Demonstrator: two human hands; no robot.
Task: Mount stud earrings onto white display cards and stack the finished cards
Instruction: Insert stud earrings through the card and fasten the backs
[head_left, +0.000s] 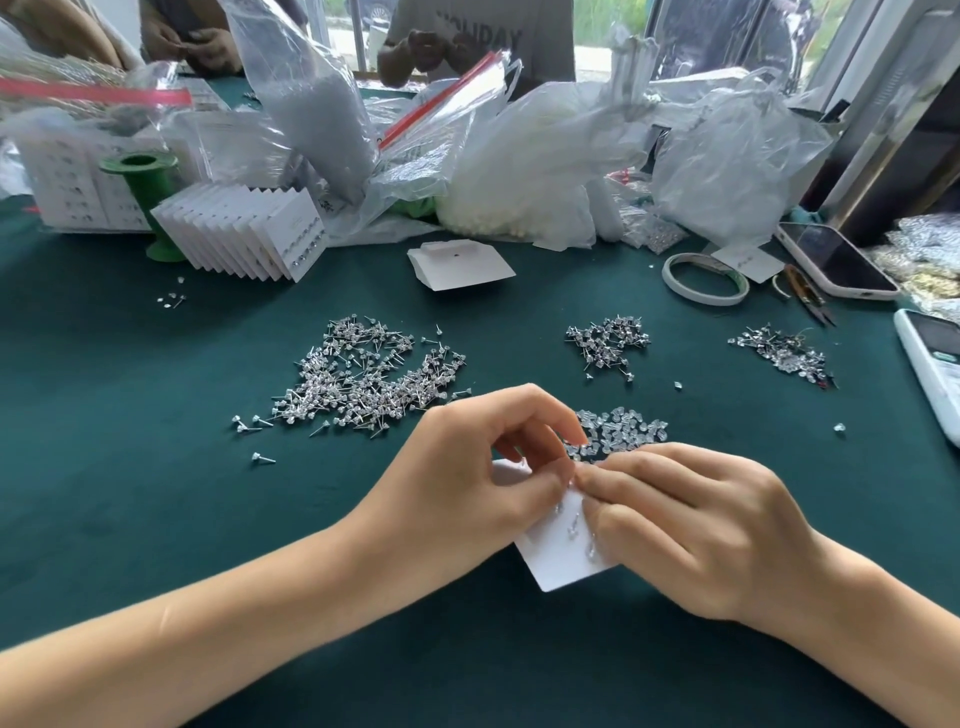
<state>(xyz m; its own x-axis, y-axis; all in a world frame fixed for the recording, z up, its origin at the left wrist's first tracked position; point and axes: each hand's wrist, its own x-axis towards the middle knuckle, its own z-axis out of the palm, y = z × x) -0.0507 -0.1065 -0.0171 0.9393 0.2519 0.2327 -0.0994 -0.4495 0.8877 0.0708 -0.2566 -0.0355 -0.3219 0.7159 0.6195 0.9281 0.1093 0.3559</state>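
Fingers (524, 483) of the left hand (467, 478) and the right hand (691, 525) pinch a white display card (563, 564) above the tabletop (156, 519). Beyond the card lie clear earring backs (623, 428), then loose stud earrings (363, 379), then fanned finished cards (244, 231).

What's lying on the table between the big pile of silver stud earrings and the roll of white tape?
In the head view, a smaller heap of studs lies between the big pile of silver stud earrings and the roll of white tape; otherwise bare green cloth.

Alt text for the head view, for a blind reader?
Both hands, left hand and right hand, pinch a white display card above a green table. Piles of stud earrings and a stack of finished cards lie beyond.
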